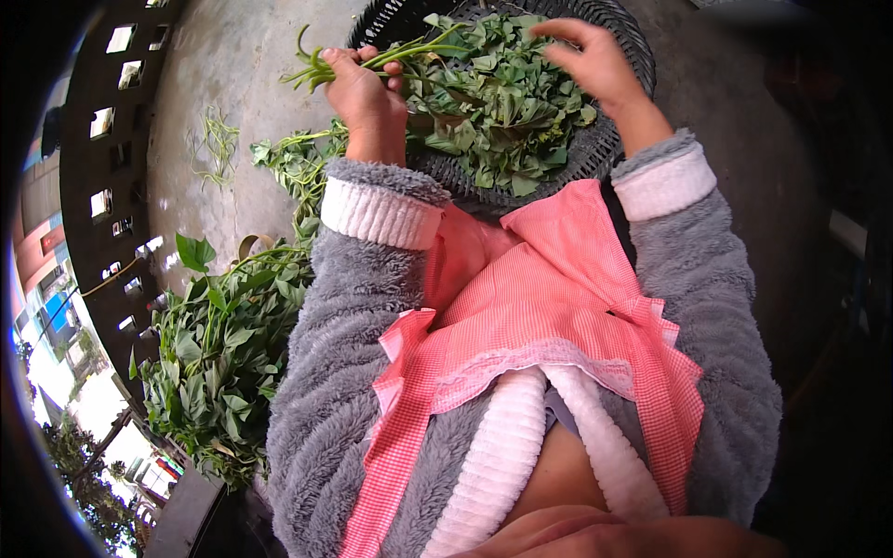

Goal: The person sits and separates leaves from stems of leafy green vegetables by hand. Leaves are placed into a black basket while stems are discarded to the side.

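Observation:
My left hand [366,87] is closed around a bunch of green leafy stems [418,50], their bare ends sticking out to the left and the rest reaching over the basket. My right hand [586,63] is above the right part of the basket, thumb and fingers apart, slightly blurred, with nothing visible between them. Under both hands, a heap of loose green leaves [516,111] lies in a dark woven basket [631,31]. A red-and-white checked apron [530,300] covers my lap, close to the basket's near rim.
A large pile of leafy vines [223,356] lies to the left beside my arm. More cut vines [303,167] lie on the concrete floor [258,202] near the basket, with a small heap of bare stems [216,146] farther left. A wall with square openings [104,160] stands at far left.

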Motion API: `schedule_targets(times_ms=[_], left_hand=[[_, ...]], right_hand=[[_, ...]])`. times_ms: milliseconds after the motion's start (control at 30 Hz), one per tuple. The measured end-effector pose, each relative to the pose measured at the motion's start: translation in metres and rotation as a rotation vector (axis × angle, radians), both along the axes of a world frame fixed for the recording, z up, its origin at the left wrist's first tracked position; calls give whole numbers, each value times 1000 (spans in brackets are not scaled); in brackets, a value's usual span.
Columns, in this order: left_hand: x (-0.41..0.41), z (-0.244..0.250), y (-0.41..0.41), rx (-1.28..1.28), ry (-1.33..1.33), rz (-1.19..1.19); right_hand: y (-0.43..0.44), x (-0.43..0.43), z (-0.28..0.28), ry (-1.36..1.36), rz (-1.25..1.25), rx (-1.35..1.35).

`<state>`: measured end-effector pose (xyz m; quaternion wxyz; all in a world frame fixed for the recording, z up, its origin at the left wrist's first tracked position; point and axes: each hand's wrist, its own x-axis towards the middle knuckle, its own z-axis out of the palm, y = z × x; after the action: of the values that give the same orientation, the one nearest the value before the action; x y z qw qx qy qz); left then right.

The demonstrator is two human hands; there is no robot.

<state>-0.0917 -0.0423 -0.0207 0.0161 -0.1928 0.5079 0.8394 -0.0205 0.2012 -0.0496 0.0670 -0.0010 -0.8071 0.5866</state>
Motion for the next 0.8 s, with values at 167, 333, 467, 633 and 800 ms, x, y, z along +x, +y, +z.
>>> schedule_targets(times_ms=[167, 333, 467, 633, 800], left_hand=[[9, -2, 14, 33, -17, -60], [9, -7, 15, 51, -24, -92], [8, -8, 18, 109, -36, -76], [14, -9, 35, 154, -60, -57], [-7, -9, -1, 181, -6, 25]], right_hand=[[-71, 17, 11, 56, 211, 224], [-83, 13, 8, 105, 130, 389], [-82, 10, 11, 150, -103, 202], [-77, 6, 8, -197, -262, -611], [-4, -4, 1, -190, -217, -638]])
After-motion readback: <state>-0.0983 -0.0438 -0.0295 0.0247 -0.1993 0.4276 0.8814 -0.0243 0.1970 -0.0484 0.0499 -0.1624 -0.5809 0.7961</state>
